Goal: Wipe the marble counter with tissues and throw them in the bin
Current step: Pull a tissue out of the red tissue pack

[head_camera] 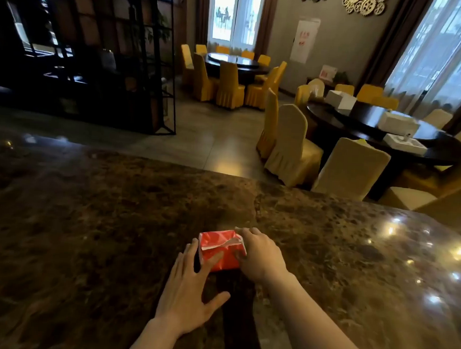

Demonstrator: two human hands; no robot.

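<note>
A red tissue pack (221, 248) with a torn white opening lies on the brown marble counter (99, 220), near its middle. My left hand (190, 288) rests flat with its fingers spread, the fingertips touching the pack's left side. My right hand (259, 253) is curled over the pack's right end, its fingers at the opening, where a bit of white tissue shows. No bin is in view.
Beyond the counter's far edge is a tiled floor (213, 135) with round dark dining tables (383, 129) and yellow-covered chairs (293, 143). A black metal shelf (101, 58) stands at the left. White boxes (398, 124) sit on the near table.
</note>
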